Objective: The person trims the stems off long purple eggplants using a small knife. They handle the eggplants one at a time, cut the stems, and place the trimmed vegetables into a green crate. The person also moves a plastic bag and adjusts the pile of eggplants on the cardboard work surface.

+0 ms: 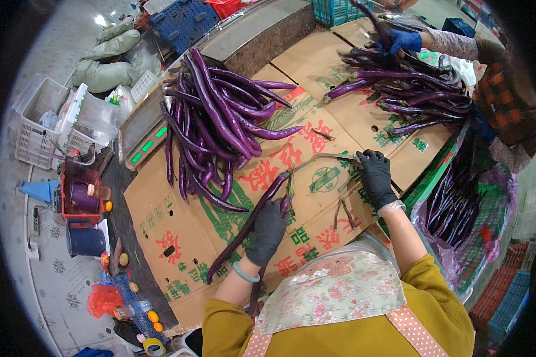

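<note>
In a black glove, my left hand [264, 234] grips long purple eggplants. One eggplant [274, 185] runs slantwise past the fingers, its stem end pointing up and right. A second eggplant [285, 206] shows a green stem above my fingertips; the rest of it is partly hidden by the hand. My right hand [375, 178], also gloved in black, is closed around a slim knife [337, 156]. The blade reaches left, its tip close to the first eggplant's stem end. Cut stems [349, 214] lie on the printed cardboard [232, 232] below my right hand.
A large eggplant heap [223, 116] rests at a scale with lit green displays [147, 146]. Across the cardboard, a co-worker's blue-gloved hand [404, 41] holds an eggplant above another pile [420, 93]. A plastic-lined crate of eggplants [451, 209] stands at my right. Red bin [64, 192] at left.
</note>
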{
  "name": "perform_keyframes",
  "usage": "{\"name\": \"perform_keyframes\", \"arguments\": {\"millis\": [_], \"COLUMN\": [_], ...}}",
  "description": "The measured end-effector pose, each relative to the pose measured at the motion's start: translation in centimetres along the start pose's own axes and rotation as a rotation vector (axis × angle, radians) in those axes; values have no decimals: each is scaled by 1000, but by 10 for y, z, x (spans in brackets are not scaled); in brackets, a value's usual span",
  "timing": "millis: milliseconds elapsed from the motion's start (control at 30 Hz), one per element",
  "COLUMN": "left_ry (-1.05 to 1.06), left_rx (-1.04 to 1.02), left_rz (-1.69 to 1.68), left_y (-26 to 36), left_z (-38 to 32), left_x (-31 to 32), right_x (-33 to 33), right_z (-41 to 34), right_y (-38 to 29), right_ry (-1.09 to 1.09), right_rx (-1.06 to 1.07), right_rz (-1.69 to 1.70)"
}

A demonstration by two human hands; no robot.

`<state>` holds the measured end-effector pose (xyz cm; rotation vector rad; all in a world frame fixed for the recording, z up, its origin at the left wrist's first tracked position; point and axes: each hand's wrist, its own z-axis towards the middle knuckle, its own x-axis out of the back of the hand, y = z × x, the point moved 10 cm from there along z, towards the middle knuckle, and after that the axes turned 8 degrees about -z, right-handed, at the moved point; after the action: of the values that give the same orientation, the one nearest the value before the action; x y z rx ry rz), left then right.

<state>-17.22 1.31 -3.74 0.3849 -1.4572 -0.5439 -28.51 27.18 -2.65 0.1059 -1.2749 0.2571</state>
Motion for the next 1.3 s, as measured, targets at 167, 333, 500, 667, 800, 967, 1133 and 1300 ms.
{"name": "perform_keyframes", "arguments": {"millis": [167, 333, 500, 667, 800, 967, 1133, 1300], "left_ry": [-12, -127, 71, 70, 51, -6, 344, 257], "left_rx": [275, 463, 246, 220, 198, 203, 305, 85], "left_rz": [-682, -964, -578, -544, -596, -615, -711, -27], "left_y": [-7, 7, 37, 64, 73, 73, 21, -8], "left_z": [-9, -13, -12, -16, -18, -25, -21, 35], "left_x": [-3, -4, 30, 36, 39, 33, 75, 45], "right_x": [-11, 9, 67, 84, 75, 48, 7, -15], "right_z": [10, 8, -42, -53, -50, -67, -93, -98], "right_y": [16, 12, -45, -84, -89, -76, -7, -23], "right_ry": [-68, -11, 63, -118, -212, -370, -477, -559], "right_rx": [-59, -99, 120, 192, 202, 255, -167, -231], "right_rz": [85, 418, 826, 813, 794, 834, 666, 999]}}
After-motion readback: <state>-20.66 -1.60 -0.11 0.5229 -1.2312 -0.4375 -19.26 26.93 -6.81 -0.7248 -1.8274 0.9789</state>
